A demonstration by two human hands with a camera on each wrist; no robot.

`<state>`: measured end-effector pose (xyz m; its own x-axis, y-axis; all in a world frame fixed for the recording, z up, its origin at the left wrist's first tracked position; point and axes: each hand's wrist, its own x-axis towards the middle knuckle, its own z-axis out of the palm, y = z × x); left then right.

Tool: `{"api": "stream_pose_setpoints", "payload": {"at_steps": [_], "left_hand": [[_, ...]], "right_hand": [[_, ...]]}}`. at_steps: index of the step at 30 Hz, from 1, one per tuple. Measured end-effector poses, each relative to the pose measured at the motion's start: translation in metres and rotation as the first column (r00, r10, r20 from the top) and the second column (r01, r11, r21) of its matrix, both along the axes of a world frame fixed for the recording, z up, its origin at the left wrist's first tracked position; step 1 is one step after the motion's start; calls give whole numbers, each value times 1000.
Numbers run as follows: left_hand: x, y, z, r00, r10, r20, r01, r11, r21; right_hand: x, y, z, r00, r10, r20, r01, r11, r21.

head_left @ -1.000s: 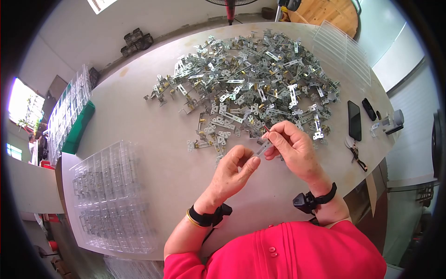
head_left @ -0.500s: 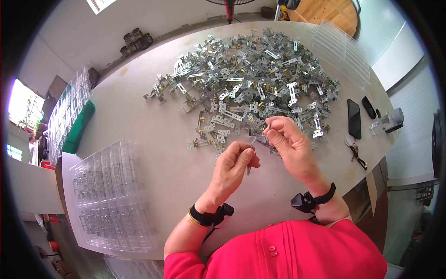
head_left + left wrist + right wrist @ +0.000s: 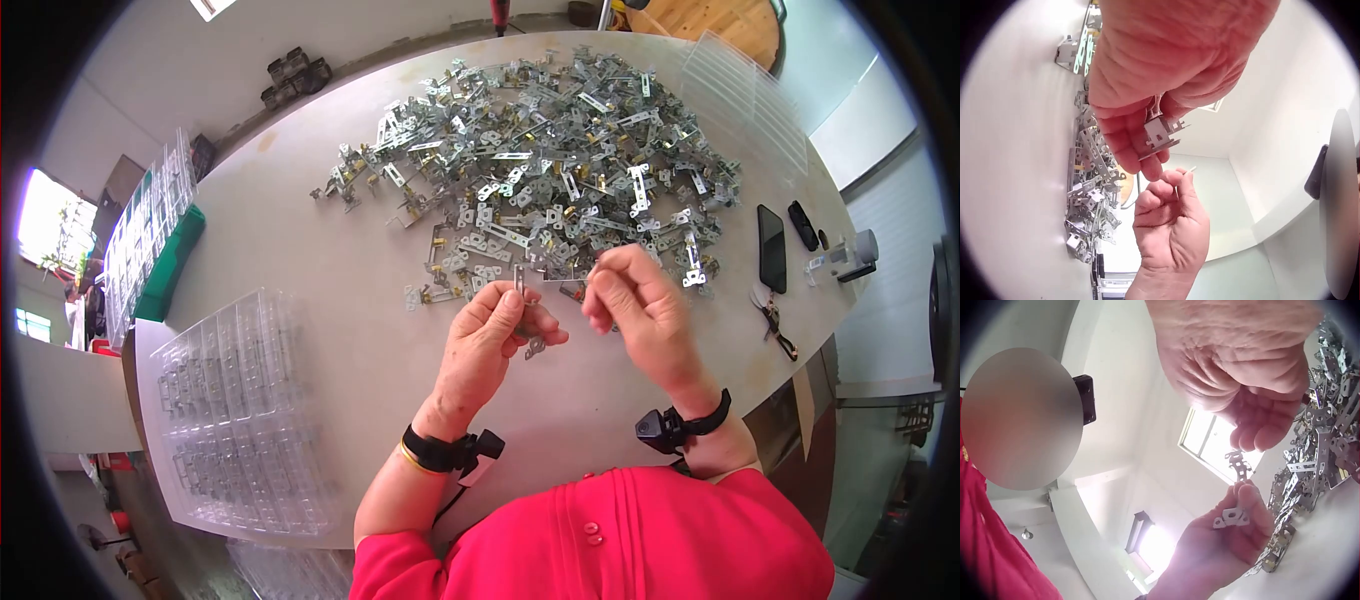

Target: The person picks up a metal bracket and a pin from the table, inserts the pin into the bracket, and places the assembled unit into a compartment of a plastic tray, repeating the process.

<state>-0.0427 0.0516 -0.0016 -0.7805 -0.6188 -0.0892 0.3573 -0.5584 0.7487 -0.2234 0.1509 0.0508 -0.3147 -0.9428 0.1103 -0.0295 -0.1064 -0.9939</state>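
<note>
In the head view my left hand (image 3: pixel 485 330) grips a metal bracket (image 3: pixel 519 280) between thumb and fingers. One end of it stands up past the thumb, and its other, holed end pokes out below the fingers. The left wrist view shows the folded end of this bracket (image 3: pixel 1159 132) beneath the palm. To the right, my right hand (image 3: pixel 645 310) pinches a thin, pale, pin-like piece (image 3: pixel 1190 169) between thumb and forefinger; most of it is hidden. The hands are apart, held over the near edge of a heap of similar metal brackets (image 3: pixel 560 160).
Clear plastic trays (image 3: pixel 235 420) with brackets in their compartments lie at left. Farther left, another tray leans on a green bin (image 3: pixel 170 265). An empty clear tray (image 3: pixel 745 100) lies at the back right. A phone (image 3: pixel 771 248) and black-handled cutters (image 3: pixel 775 330) lie at right.
The hands were together at the bracket a second ago and have since drawn apart. The bracket has turned in the left hand, one end now pointing up. The head view has shifted slightly.
</note>
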Motion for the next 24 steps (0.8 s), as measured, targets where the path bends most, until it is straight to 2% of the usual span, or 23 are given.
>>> {"api": "stream_pose_setpoints", "payload": {"at_steps": [1,2,4,6,8,9,11,12,14,16,18,22,24], "left_hand": [[-1,0,-1,1000,0,1,0,1000,1],[-1,-1,-3,999,40,-8,-41,999,-29],[-1,-2,-3,997,80,-17,-81,995,-58],[1,-5,-1,985,164,55,-156,980,-124],[2,-6,-2,983,178,34,-173,978,-119],[2,-6,-2,981,192,12,-189,975,-114],[0,-3,-1,980,195,-34,-198,973,-122],[-1,0,-1,977,200,-78,-209,970,-128],[-5,3,1,976,194,-98,-207,967,-151],[-6,5,0,976,184,-118,-202,964,-174],[-5,4,-3,971,233,-55,-236,889,-393],[-2,4,-3,977,211,-28,-203,887,-414],[-1,2,-1,990,131,-56,-141,866,-480]], "right_hand": [[3,1,0,997,1,-82,4,998,64],[3,3,1,997,2,-81,4,998,64],[4,8,4,967,121,-222,-75,976,203],[6,10,5,965,143,-219,-90,968,236],[9,9,6,984,147,-102,-112,951,289],[10,8,4,984,145,-103,-110,951,289],[12,5,-4,987,111,119,-144,937,318],[13,4,-10,987,111,118,-143,938,317],[17,2,-20,956,124,265,-181,962,205],[16,-1,-23,958,107,266,-160,970,184],[15,-2,-23,960,91,266,-137,977,163],[8,-2,-25,954,66,292,-111,984,137],[5,-1,-26,951,69,303,-107,988,111]]}}
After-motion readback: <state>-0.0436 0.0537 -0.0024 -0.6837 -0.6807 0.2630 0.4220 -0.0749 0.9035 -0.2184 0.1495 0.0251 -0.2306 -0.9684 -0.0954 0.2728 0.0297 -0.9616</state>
